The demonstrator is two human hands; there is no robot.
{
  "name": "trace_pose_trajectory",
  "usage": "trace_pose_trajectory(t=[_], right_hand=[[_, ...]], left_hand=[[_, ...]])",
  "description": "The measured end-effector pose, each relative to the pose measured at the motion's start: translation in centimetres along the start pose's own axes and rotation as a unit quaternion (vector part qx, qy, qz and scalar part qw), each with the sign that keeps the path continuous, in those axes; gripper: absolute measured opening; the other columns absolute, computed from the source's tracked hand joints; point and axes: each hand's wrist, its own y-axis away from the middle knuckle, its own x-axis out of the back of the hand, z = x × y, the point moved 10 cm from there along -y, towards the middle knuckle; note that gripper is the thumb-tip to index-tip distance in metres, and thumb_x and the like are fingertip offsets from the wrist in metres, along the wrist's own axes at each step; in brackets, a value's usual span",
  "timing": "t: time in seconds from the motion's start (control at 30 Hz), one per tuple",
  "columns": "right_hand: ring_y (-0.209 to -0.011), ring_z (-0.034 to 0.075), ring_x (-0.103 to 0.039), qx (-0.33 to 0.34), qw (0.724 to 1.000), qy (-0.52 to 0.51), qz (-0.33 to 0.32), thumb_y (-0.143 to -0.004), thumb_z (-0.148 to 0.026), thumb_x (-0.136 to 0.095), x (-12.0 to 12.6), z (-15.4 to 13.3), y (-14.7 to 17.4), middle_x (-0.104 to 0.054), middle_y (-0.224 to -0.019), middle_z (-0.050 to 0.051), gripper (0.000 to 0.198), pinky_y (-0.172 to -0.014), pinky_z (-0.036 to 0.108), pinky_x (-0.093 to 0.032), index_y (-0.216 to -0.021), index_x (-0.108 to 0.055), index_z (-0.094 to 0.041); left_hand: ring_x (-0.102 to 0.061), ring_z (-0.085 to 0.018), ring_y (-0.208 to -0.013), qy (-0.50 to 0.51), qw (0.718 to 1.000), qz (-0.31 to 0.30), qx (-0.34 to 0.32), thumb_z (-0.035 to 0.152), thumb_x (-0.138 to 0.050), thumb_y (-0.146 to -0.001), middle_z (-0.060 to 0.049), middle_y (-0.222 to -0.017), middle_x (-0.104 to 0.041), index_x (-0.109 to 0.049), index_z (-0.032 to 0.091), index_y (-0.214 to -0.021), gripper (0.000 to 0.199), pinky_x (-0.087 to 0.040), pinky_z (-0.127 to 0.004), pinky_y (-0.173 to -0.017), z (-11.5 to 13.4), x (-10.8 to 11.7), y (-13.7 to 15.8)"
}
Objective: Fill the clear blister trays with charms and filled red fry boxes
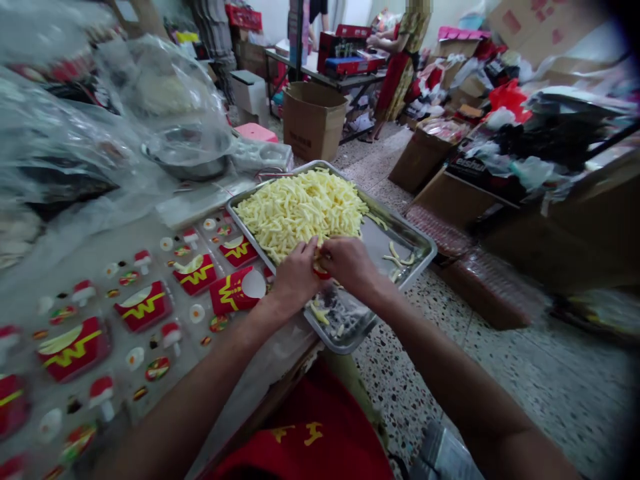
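Over the near side of a metal tray (427, 250), my left hand (299, 272) and my right hand (347, 263) meet with fingers closed. Between them a bit of a small red carton (321, 271) shows; the hands hide most of it. A large heap of pale yellow fries (305, 207) fills the tray's far left part, right beyond my fingertips. A few loose fries (320, 312) lie near the tray's front corner. Left of my left hand, a flat red fry carton (233, 292) with a yellow W lies on the table.
Rows of clear packs with red cartons (145, 307) and small toy foods cover the table's left. Behind them stand a metal bowl (190, 157) and plastic bags (155, 87). Cardboard boxes (315, 120) stand on the floor. A person (400, 60) stands at a far table.
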Motion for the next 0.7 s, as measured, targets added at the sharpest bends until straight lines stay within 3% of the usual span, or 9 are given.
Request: trace_pose_trajectory(t=[0.1, 0.17, 0.23, 0.33, 0.43, 0.53, 0.6, 0.7], right_hand=[[-0.078, 0.019, -0.062, 0.069, 0.997, -0.027, -0.034, -0.09, -0.015, -0.049, -0.5, -5.9, 0.8, -0.071, -0.089, 0.012, 0.027, -0.071, 0.029, -0.041, -0.089, -0.076, -0.013], [-0.081, 0.019, -0.062, 0.147, 0.984, -0.09, -0.046, -0.091, -0.015, -0.049, -0.7, -9.2, 1.9, -0.071, -0.091, 0.01, 0.028, -0.072, 0.029, -0.043, -0.094, -0.077, -0.016], [-0.087, 0.022, -0.062, 0.219, 0.964, -0.152, -0.012, -0.089, -0.02, -0.055, -0.4, -11.6, 2.2, -0.07, -0.09, 0.008, 0.024, -0.076, 0.032, -0.044, -0.091, -0.079, -0.021], [-0.075, 0.022, -0.058, 0.257, 0.946, -0.196, 0.013, -0.084, -0.041, -0.068, -1.8, -15.6, 1.4, -0.063, -0.085, 0.008, 0.02, -0.065, 0.035, -0.043, -0.08, -0.08, -0.025], [-0.075, 0.023, -0.058, 0.317, 0.914, -0.252, -0.014, -0.086, -0.052, -0.064, -4.0, -22.6, 3.7, -0.06, -0.088, 0.009, 0.03, -0.066, 0.038, -0.045, -0.082, -0.081, -0.027], [-0.096, 0.026, -0.063, 0.365, 0.868, -0.319, -0.105, -0.091, -0.046, -0.057, -6.9, -30.2, 8.8, -0.062, -0.109, 0.012, 0.03, -0.08, 0.039, -0.05, -0.088, -0.081, -0.028], [-0.097, 0.024, -0.065, 0.376, 0.829, -0.354, -0.214, -0.09, -0.038, -0.059, -9.8, -35.1, 12.5, -0.065, -0.114, 0.011, 0.025, -0.08, 0.036, -0.052, -0.099, -0.079, -0.027], [-0.076, 0.018, -0.066, 0.374, 0.764, -0.389, -0.353, -0.086, -0.028, -0.063, -13.9, -42.2, 16.8, -0.071, -0.089, 0.005, 0.022, -0.069, 0.028, -0.051, -0.102, -0.077, -0.021]], left_hand=[[-0.063, -0.03, -0.116, 0.018, 0.995, 0.079, 0.058, 0.026, -0.072, -0.075, -0.016, -0.129, -0.063, -0.047, 0.013, -0.143, 0.073, -0.052, -0.037, -0.097, -2.0, 2.9, 2.6], [-0.063, -0.029, -0.115, 0.037, 0.989, 0.119, 0.079, 0.034, -0.075, -0.074, -0.016, -0.131, -0.061, -0.045, 0.012, -0.145, 0.081, -0.053, -0.038, -0.097, -3.2, 5.0, 5.4], [-0.063, -0.028, -0.114, 0.047, 0.984, 0.153, 0.084, 0.044, -0.08, -0.07, -0.015, -0.132, -0.061, -0.04, 0.013, -0.148, 0.093, -0.054, -0.038, -0.098, -4.3, 7.0, 8.5], [-0.059, -0.029, -0.12, 0.012, 0.968, 0.224, 0.109, 0.05, -0.08, -0.069, -0.015, -0.138, -0.058, -0.034, 0.014, -0.153, 0.103, -0.051, -0.041, -0.103, -6.7, 10.6, 14.1], [-0.059, -0.029, -0.12, -0.024, 0.946, 0.286, 0.149, 0.049, -0.081, -0.068, -0.015, -0.135, -0.059, -0.036, 0.014, -0.152, 0.101, -0.051, -0.041, -0.103, -9.2, 14.5, 21.4], [-0.063, -0.027, -0.107, -0.024, 0.917, 0.341, 0.206, 0.046, -0.083, -0.067, -0.013, -0.12, -0.065, -0.042, 0.012, -0.149, 0.097, -0.053, -0.039, -0.095, -11.5, 17.9, 29.8], [-0.064, -0.025, -0.104, -0.009, 0.892, 0.375, 0.25, 0.044, -0.084, -0.069, -0.012, -0.116, -0.065, -0.043, 0.014, -0.148, 0.094, -0.053, -0.037, -0.093, -12.8, 19.9, 35.6], [-0.061, -0.025, -0.117, 0.007, 0.856, 0.398, 0.33, 0.037, -0.086, -0.069, -0.012, -0.129, -0.061, -0.038, 0.019, -0.152, 0.098, -0.05, -0.037, -0.101, -14.5, 22.4, 43.9]])
